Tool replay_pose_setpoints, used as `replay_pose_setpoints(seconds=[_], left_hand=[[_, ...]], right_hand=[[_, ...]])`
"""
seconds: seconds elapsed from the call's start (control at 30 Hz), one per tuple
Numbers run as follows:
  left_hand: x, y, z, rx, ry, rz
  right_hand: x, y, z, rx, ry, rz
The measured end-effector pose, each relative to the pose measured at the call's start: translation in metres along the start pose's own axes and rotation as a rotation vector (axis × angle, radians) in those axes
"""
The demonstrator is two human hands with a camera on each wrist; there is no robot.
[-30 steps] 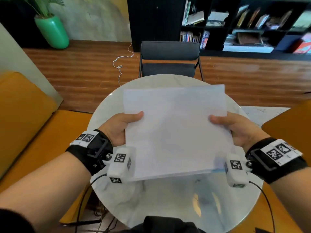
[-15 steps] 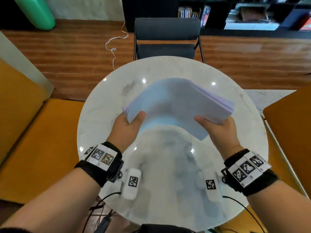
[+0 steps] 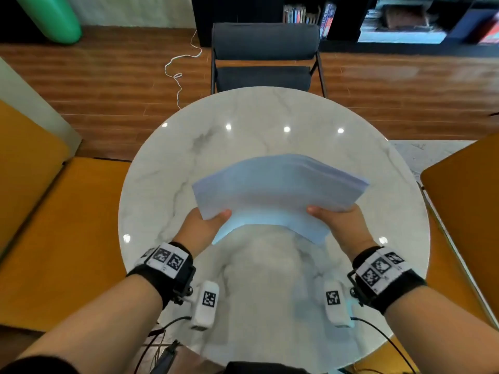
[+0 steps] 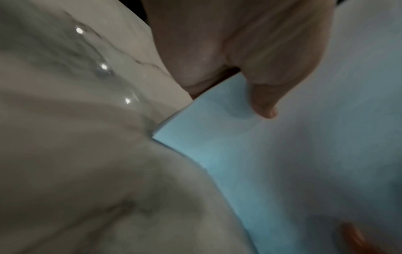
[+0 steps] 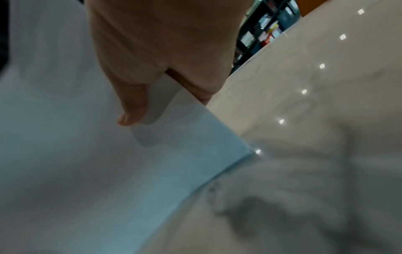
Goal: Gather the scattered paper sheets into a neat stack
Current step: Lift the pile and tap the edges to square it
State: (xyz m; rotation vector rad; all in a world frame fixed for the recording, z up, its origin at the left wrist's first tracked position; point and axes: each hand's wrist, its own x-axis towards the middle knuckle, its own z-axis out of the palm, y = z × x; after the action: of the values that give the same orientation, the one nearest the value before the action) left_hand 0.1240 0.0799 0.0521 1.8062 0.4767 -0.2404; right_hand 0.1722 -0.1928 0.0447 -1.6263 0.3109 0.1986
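Note:
A stack of white paper sheets (image 3: 278, 190) is held between both hands above the round marble table (image 3: 243, 122), its near edge close to the tabletop and its far edge tilted up. My left hand (image 3: 208, 225) grips the stack's left side, thumb on top. On the right side my right hand (image 3: 334, 225) grips it the same way. In the left wrist view the left thumb (image 4: 264, 96) presses on the paper (image 4: 304, 154). The right wrist view shows the right thumb (image 5: 132, 106) on the paper (image 5: 87, 154), fingers beneath the edge.
A dark chair (image 3: 264, 58) stands at the table's far side. Orange seats flank the table on the left (image 3: 62, 225) and right (image 3: 464, 211). A white cable (image 3: 178, 68) lies on the wooden floor; a bookshelf (image 3: 378, 20) lines the back wall.
The stack went from facing me upright to tipped forward and lowered toward the tabletop. Both hands moved forward and down while keeping their grip on its sides.

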Motion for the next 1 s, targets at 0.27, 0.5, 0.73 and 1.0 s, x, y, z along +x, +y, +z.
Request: replay_pose_setpoints(seconds=[0.27, 0.5, 0.73, 1.0], left_hand=[[0.012, 0.007, -0.006, 0.102, 0.094, 0.060], [0.006, 0.071, -0.052, 0.575, -0.039, 0.253], [-0.007, 0.143, -0.048, 1.107, -0.252, 0.448], [-0.001, 0.149, -0.084, 0.215, -0.189, 0.464]], right_hand=[[0.012, -0.004, -0.013, -0.038, -0.117, -0.017], [0.022, -0.081, -0.041, -0.256, -0.374, -0.147], [-0.007, -0.133, 0.000, -0.650, -0.537, -0.392], [-0.014, -0.127, -0.019, -0.101, -0.344, -0.259]])
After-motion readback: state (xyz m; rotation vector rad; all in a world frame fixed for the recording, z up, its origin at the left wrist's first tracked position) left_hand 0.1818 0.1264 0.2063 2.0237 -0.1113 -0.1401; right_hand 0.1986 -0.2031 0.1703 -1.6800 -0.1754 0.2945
